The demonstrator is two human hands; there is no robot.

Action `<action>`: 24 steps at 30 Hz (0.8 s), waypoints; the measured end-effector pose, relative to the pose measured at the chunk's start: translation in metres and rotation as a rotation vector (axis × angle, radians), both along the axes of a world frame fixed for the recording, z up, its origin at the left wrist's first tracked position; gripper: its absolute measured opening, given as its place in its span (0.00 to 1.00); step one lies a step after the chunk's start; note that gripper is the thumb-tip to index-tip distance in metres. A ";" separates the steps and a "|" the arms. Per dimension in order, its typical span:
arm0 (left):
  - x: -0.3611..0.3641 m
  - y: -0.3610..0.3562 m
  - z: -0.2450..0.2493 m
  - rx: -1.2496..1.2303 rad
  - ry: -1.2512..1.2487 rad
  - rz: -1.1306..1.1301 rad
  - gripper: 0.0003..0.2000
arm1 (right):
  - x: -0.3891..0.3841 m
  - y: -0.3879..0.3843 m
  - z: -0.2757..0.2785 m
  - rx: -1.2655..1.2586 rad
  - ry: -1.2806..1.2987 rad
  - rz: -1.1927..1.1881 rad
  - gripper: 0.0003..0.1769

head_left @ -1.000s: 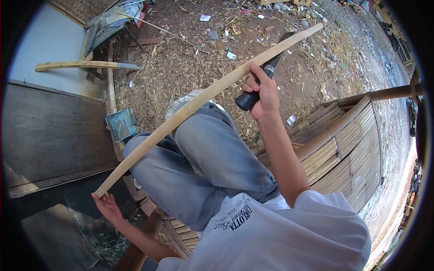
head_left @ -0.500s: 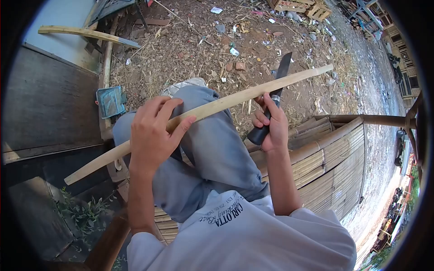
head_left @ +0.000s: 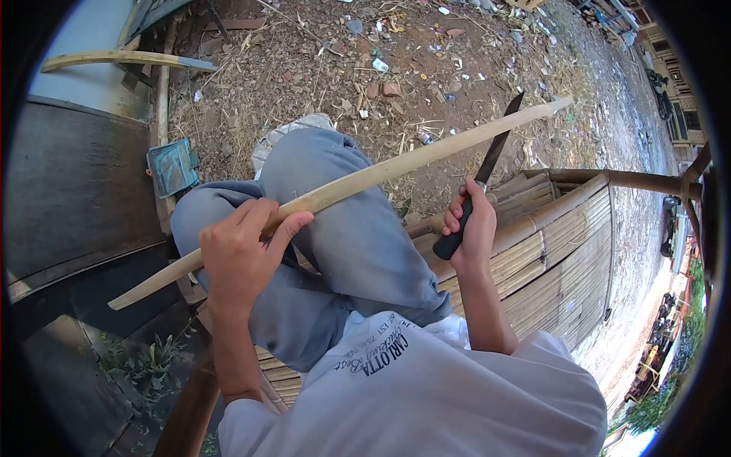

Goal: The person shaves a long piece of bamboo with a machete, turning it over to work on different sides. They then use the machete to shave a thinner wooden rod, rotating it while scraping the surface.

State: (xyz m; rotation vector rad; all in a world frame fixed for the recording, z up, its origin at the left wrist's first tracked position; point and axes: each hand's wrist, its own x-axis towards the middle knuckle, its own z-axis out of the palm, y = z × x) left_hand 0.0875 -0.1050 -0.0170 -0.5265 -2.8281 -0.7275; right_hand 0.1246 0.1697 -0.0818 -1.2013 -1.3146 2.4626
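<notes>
A long, pale, curved strip of wood [head_left: 411, 161], tapered toward both ends, runs slantwise across my knees. Near its left part, my left hand [head_left: 242, 251] is wrapped round it, thumb along the upper face. My right hand [head_left: 474, 225] is closed round the black handle of a knife [head_left: 495, 156]. Its dark blade points up and away, crossing behind the strip near the far right end, which hides part of the blade. The jeans [head_left: 335, 206] on my bent legs lie under the strip's middle.
A slatted bamboo bench [head_left: 548, 251] extends to my right. A teal plastic basket [head_left: 172, 169] is beside my left knee, near a dark wooden panel [head_left: 84, 175]. Another curved wooden strip [head_left: 129, 58] leans at the far left. Chips and litter cover the ground [head_left: 304, 84].
My right hand has drawn back toward me and lowered; its fingers have come away from the strip. The knife has tilted further right. My left hand has moved slightly left and down.
</notes>
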 end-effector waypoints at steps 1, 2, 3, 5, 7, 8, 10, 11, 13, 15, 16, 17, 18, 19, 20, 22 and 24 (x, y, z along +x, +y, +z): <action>-0.001 0.002 -0.001 -0.042 0.051 -0.005 0.18 | 0.000 0.010 -0.009 -0.113 0.000 -0.047 0.14; -0.001 0.003 -0.002 -0.037 0.050 -0.012 0.18 | 0.000 0.017 -0.016 -0.109 -0.001 -0.054 0.14; 0.000 0.005 -0.002 -0.040 0.066 0.002 0.18 | 0.000 0.022 -0.019 -0.121 0.002 -0.108 0.14; 0.001 0.008 -0.005 -0.041 0.083 0.014 0.18 | 0.004 0.025 -0.021 -0.045 0.029 -0.143 0.12; 0.004 0.011 -0.008 0.006 0.044 0.052 0.18 | 0.002 0.012 0.000 0.140 0.039 -0.012 0.11; 0.004 0.012 -0.009 0.005 0.038 0.046 0.18 | 0.002 0.006 0.007 0.323 0.053 0.123 0.11; 0.005 0.015 -0.010 -0.003 0.076 0.068 0.17 | 0.000 -0.002 0.009 0.614 0.058 0.269 0.11; 0.004 0.016 -0.011 -0.004 0.078 0.059 0.17 | -0.005 -0.012 0.022 0.857 0.065 0.483 0.11; 0.006 0.020 -0.011 0.017 0.082 0.084 0.17 | -0.009 -0.026 0.029 1.097 0.068 0.695 0.12; 0.008 0.022 -0.010 0.023 0.055 0.081 0.16 | -0.011 -0.034 0.027 1.193 0.072 0.924 0.13; 0.008 0.022 -0.011 0.028 0.022 0.084 0.15 | -0.012 -0.035 0.026 1.192 0.071 0.920 0.13; 0.009 0.022 -0.012 0.027 0.022 0.081 0.15 | -0.014 -0.036 0.026 1.213 0.039 0.956 0.14; 0.009 0.022 -0.014 -0.012 0.073 0.075 0.15 | -0.016 -0.036 0.025 1.235 0.008 0.994 0.15; 0.010 0.022 -0.016 -0.050 0.122 0.072 0.15 | -0.019 -0.035 0.025 1.233 0.006 0.998 0.15; 0.010 0.021 -0.019 -0.050 0.118 0.073 0.15 | -0.022 -0.034 0.025 1.271 -0.003 1.020 0.15; 0.007 0.020 -0.024 -0.092 0.244 0.054 0.16 | -0.025 -0.030 0.024 1.308 -0.015 1.039 0.15; 0.006 0.019 -0.026 -0.108 0.247 0.054 0.16 | -0.029 -0.024 0.020 1.377 -0.017 1.103 0.15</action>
